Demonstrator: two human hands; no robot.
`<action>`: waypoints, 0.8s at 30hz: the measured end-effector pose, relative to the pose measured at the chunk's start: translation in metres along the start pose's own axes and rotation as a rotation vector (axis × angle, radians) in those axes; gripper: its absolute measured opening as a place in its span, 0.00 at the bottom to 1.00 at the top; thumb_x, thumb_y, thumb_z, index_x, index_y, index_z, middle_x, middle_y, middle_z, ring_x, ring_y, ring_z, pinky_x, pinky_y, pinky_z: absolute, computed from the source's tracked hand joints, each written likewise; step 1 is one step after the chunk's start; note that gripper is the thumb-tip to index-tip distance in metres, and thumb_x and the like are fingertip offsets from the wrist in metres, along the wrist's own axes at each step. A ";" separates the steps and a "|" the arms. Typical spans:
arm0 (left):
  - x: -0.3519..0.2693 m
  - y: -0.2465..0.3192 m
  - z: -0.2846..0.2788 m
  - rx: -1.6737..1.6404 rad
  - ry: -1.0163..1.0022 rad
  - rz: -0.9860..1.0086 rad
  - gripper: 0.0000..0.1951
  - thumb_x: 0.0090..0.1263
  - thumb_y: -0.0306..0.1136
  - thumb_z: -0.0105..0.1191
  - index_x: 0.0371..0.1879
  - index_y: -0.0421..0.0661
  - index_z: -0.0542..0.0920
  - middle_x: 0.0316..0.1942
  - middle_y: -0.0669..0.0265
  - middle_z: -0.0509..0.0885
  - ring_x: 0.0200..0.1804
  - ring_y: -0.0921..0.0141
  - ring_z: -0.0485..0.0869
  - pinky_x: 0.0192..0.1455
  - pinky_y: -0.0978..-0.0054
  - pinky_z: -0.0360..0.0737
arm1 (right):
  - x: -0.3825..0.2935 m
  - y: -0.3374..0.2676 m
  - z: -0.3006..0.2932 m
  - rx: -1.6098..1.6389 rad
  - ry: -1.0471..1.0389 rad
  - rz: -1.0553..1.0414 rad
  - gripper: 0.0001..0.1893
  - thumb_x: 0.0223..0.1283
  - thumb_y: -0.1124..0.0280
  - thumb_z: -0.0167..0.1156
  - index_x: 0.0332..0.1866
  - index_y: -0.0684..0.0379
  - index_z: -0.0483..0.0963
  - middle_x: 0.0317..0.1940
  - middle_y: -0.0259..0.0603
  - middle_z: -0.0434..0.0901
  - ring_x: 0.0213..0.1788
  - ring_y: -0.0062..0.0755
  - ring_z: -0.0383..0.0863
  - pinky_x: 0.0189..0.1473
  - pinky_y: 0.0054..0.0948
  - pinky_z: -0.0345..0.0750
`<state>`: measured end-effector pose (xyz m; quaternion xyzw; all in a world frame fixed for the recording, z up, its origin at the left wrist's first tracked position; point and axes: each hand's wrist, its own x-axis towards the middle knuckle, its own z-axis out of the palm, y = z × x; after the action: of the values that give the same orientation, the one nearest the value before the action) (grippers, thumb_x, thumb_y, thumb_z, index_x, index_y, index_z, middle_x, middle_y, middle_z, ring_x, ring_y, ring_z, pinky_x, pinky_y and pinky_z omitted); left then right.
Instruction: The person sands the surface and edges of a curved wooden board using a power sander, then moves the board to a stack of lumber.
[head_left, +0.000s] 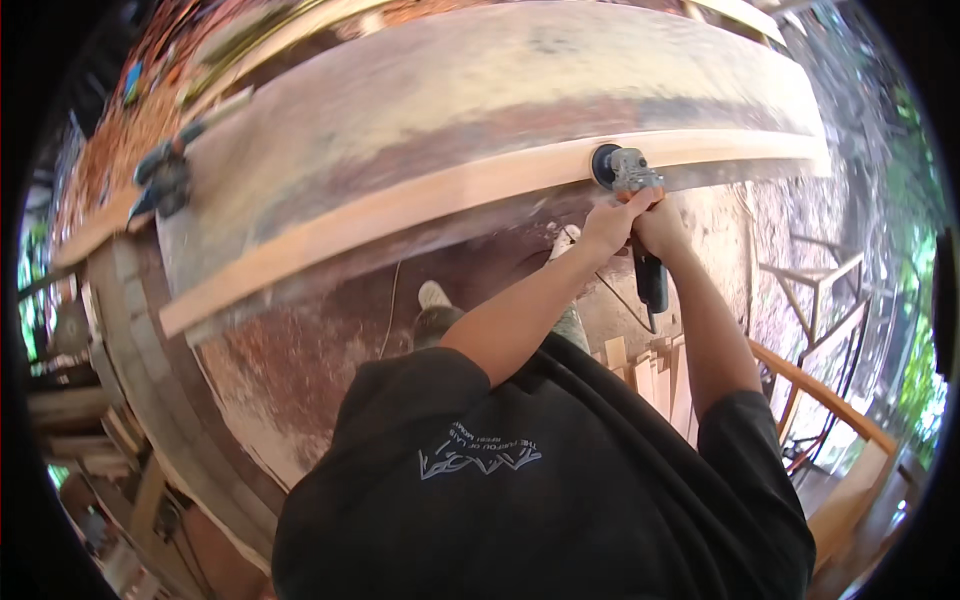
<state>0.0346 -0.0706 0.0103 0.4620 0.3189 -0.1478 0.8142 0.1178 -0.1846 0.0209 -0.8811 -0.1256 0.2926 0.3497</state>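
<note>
Both my hands are closed around an angle grinder (637, 180) with a round black disc. My left hand (609, 225) grips it near the orange collar behind the metal gear head, and my right hand (661, 225) wraps the body beside it. The disc rests at or just over a long pale wooden board (450, 191) that lies along the near edge of a dusty workbench (525, 67); contact cannot be told. The grinder's black rear handle points back toward me, with its cord hanging down.
Another power tool (163, 180) lies at the bench's left end. Wood offcuts (656, 375) stand on the floor beside my legs, and a wooden frame (821, 277) is at the right. The cord (622, 300) hangs near my feet. Stacked timber (67, 409) lies at lower left.
</note>
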 end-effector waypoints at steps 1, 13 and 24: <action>-0.019 -0.002 -0.023 -0.025 0.008 0.008 0.37 0.67 0.67 0.60 0.48 0.37 0.85 0.39 0.61 0.87 0.36 0.68 0.86 0.39 0.69 0.85 | -0.010 -0.014 0.024 -0.021 -0.015 -0.010 0.18 0.60 0.58 0.66 0.45 0.63 0.83 0.32 0.51 0.87 0.36 0.41 0.88 0.40 0.40 0.82; -0.214 -0.044 -0.276 -0.571 0.403 0.324 0.23 0.72 0.51 0.64 0.49 0.39 0.88 0.42 0.65 0.87 0.40 0.74 0.86 0.40 0.79 0.81 | -0.111 -0.216 0.292 -0.272 -0.285 -0.305 0.19 0.64 0.53 0.60 0.51 0.57 0.81 0.42 0.58 0.87 0.49 0.63 0.86 0.52 0.52 0.81; -0.294 -0.030 -0.428 -0.500 0.544 0.305 0.34 0.70 0.70 0.52 0.59 0.53 0.81 0.48 0.66 0.89 0.45 0.69 0.89 0.40 0.65 0.86 | -0.121 -0.327 0.419 -0.399 -0.536 -0.538 0.22 0.59 0.55 0.59 0.53 0.57 0.81 0.47 0.56 0.86 0.50 0.57 0.86 0.54 0.48 0.82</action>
<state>-0.3661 0.2606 0.0251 0.3138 0.4769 0.1846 0.8000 -0.2373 0.2282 0.0537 -0.7603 -0.4914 0.3794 0.1911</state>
